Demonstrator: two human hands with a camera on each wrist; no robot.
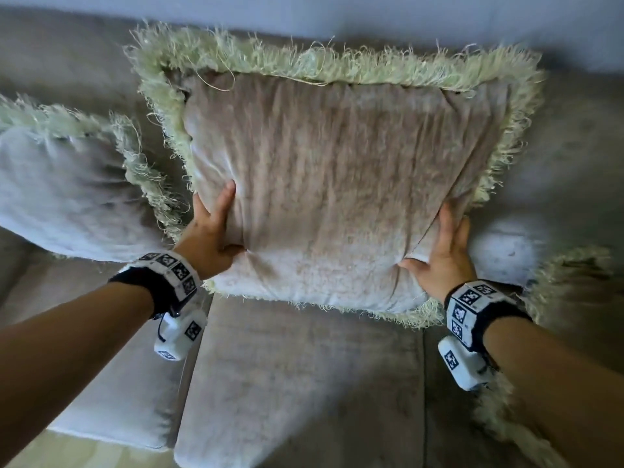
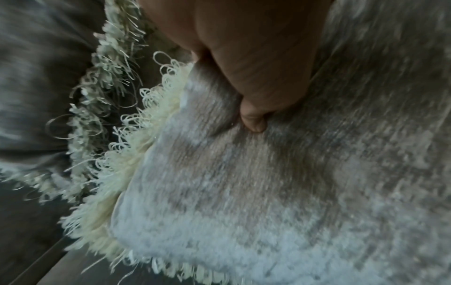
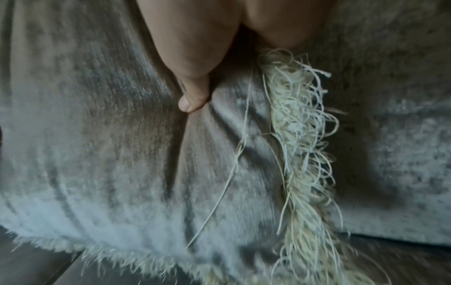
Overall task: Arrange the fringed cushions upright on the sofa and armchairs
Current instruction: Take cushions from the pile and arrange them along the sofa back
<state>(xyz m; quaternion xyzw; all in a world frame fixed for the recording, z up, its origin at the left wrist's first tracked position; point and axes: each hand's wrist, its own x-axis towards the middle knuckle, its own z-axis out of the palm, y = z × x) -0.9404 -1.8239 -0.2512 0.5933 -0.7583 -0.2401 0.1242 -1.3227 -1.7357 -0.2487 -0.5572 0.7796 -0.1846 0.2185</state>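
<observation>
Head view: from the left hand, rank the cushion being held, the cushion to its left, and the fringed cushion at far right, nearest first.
1. Held cushion: gripped by the left hand at its lower left edge.
2. Left cushion: just left of that hand.
3. Far-right cushion: beyond the right hand.

We count three fringed cushions [image 1: 324, 184] [image 1: 64, 184] [image 1: 570, 282] on one sofa [image 1: 304, 383], two hands [image 1: 209, 234] [image 1: 442, 255], and two wristbands [image 1: 162, 275] [image 1: 479, 309].
</observation>
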